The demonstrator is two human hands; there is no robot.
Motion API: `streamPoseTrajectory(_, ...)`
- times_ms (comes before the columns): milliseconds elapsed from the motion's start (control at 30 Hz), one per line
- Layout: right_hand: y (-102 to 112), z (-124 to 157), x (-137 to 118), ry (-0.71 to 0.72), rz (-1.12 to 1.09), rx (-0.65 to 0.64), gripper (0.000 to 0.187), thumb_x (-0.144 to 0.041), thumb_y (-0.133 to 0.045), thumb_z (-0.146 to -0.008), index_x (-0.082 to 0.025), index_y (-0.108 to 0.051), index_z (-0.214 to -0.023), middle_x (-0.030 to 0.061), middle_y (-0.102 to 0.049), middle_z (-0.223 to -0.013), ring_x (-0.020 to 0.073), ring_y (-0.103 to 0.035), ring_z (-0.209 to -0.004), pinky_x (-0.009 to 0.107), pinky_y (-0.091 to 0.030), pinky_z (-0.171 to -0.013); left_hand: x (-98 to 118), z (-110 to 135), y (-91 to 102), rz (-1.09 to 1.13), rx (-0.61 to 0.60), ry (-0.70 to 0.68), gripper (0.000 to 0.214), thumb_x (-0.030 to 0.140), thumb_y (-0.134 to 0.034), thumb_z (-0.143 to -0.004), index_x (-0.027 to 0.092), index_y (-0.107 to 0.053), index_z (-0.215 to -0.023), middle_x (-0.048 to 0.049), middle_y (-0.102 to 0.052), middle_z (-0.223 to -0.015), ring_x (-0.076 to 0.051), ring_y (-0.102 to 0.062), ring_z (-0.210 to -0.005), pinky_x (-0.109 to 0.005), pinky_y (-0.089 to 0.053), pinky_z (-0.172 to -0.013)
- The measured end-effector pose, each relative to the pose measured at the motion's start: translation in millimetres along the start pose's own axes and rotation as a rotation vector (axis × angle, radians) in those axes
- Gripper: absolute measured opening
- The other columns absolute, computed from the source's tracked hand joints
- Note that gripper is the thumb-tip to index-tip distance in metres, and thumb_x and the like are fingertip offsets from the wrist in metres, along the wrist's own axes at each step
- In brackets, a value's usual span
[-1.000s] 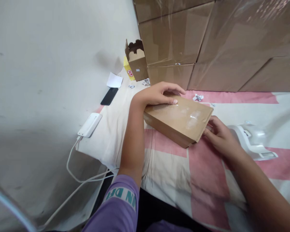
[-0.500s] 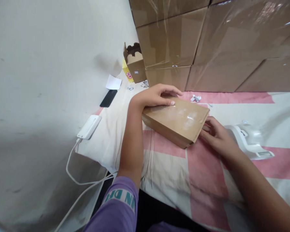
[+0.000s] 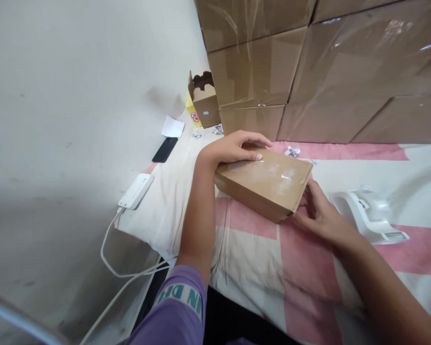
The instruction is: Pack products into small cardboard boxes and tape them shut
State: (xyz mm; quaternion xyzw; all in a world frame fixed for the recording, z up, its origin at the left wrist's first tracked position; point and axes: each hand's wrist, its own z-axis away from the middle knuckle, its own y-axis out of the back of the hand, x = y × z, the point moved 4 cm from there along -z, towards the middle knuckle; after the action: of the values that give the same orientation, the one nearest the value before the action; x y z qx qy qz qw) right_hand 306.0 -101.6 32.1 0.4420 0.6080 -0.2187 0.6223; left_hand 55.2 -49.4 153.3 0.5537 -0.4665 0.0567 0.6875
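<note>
A small flat brown cardboard box (image 3: pixel 269 184) with clear tape on top lies on a pink-and-white checked cloth (image 3: pixel 258 258). My left hand (image 3: pixel 233 146) grips the box's far left corner, thumb on the top face and fingers curled over its far edge. My right hand (image 3: pixel 318 211) holds the box's right end, fingers partly hidden behind it. The right end looks slightly lifted off the cloth.
Large taped cartons (image 3: pixel 309 72) are stacked against the back. A small open brown box (image 3: pixel 203 98) and a yellow pack (image 3: pixel 193 112) stand by the wall. A black phone (image 3: pixel 164 149), white paper (image 3: pixel 173 127), white charger (image 3: pixel 135 190) with cable, and a white plastic tool (image 3: pixel 369 215) lie nearby.
The box has shifted slightly and its right end has tipped up a little. My right hand has slid further under and behind that end. My left hand keeps its grip.
</note>
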Motion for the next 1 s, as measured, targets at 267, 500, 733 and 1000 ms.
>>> streamPoseTrajectory(267, -7, -1, -7, 0.052, 0.079, -0.001, 0.135, -0.045, -0.091, -0.068, -0.032, 0.003, -0.165, 0.0133, -0.036, -0.159, 0.0377, -0.046, -0.141, 0.052, -0.051, -0.108, 0, -1, -0.4, -0.002, 0.016, 0.017, 0.040, 0.033, -0.066, -0.089, 0.023, -0.069, -0.128, -0.0074, -0.069, -0.135, -0.024, -0.063, -0.125, -0.040, -0.048, -0.109)
streamPoseTrajectory(500, -11, -2, -13, 0.079, 0.125, 0.092, 0.123, -0.041, -0.092, -0.066, -0.029, -0.016, -0.162, 0.0148, -0.047, -0.147, 0.0364, -0.055, -0.130, 0.047, -0.057, -0.099, 2, 1, -0.5, -0.004, 0.039, 0.022, 0.041, 0.032, -0.068, -0.088, 0.021, -0.068, -0.127, -0.0074, -0.069, -0.133, -0.024, -0.064, -0.124, -0.037, -0.050, -0.107)
streamPoseTrajectory(733, -2, 2, -17, 0.080, 0.079, 0.218, 0.110, -0.044, -0.093, -0.059, -0.023, -0.033, -0.149, 0.0165, -0.053, -0.139, 0.0357, -0.060, -0.123, 0.047, -0.059, -0.094, 3, 17, 25.4, 0.118, 0.517, -0.100, 0.025, 0.041, -0.069, -0.091, 0.022, -0.072, -0.107, -0.0036, -0.075, -0.108, -0.018, -0.069, -0.104, -0.035, -0.053, -0.097)
streamPoseTrajectory(1000, 72, 52, -51, 0.056, 0.225, 0.724, 0.097, -0.072, -0.081, -0.066, -0.032, -0.040, -0.145, 0.0160, -0.053, -0.142, 0.0454, -0.047, -0.139, 0.068, -0.042, -0.114, -99, -6, 3.7, -0.041, 0.902, 0.384, 0.025, 0.033, -0.043, -0.099, 0.021, -0.060, -0.085, 0.0000, -0.066, -0.084, -0.013, -0.061, -0.084, -0.030, -0.048, -0.075)
